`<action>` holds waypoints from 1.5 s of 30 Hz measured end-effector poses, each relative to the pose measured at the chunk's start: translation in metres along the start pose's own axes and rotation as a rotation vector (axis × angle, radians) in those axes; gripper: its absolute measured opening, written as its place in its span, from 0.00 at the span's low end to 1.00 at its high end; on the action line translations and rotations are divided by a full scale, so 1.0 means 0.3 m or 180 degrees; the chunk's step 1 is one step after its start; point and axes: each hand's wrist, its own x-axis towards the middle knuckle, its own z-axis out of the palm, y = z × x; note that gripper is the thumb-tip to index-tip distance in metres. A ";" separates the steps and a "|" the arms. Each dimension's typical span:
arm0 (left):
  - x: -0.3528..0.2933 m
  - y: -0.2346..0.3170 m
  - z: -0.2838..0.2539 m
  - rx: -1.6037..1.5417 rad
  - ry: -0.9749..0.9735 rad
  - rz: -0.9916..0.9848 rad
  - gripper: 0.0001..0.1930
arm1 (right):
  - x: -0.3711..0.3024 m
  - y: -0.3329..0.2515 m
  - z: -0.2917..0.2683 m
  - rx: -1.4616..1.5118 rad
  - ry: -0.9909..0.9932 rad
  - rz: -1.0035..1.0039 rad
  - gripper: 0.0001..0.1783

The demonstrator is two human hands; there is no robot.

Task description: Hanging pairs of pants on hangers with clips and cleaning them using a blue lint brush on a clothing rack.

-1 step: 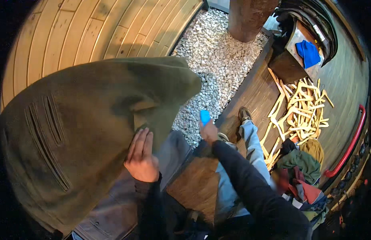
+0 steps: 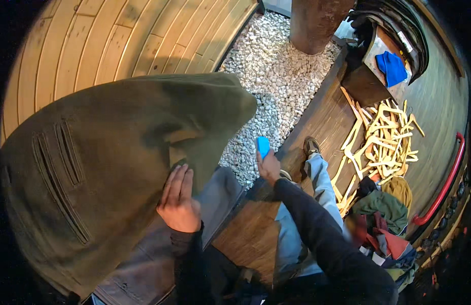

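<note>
A large olive-brown garment [image 2: 113,127] with two long slit openings spreads across the left side. My left hand [image 2: 180,202] rests on its lower right part, fingers straight and close together, thumb hidden. Just above the fingertips a small tan patch [image 2: 180,136] shows on the cloth. Out to the right, clear of the garment, my right hand [image 2: 269,166] grips a small bright blue object [image 2: 263,146] whose kind I cannot make out. Beneath the olive garment lies a dark grey garment [image 2: 144,259].
White gravel [image 2: 271,66] surrounds a brown post [image 2: 314,25]. On the wooden floor to the right are a heap of wooden hangers [image 2: 385,140], piled clothes [image 2: 385,211] and a blue cloth [image 2: 391,68] on a board. A red bar [image 2: 444,193] curves along the right edge.
My right hand has shifted slightly to the right and tilted the blue object a little. My left hand and the olive garment stay almost where they were.
</note>
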 end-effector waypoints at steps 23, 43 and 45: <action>-0.045 -0.024 -0.114 0.0176 -0.0826 -0.0397 0.28 | 0.256 0.112 -0.411 -0.0565 0.0056 -0.0435 0.31; 0.008 0.213 -0.822 -0.3585 0.1761 -0.1471 0.47 | -0.768 -1.194 -1.018 0.1957 -0.4091 -0.3229 0.30; -0.006 0.176 -0.896 -0.3538 0.1388 -0.1991 0.44 | -0.758 -1.147 -0.990 0.1723 -0.4013 -0.3325 0.30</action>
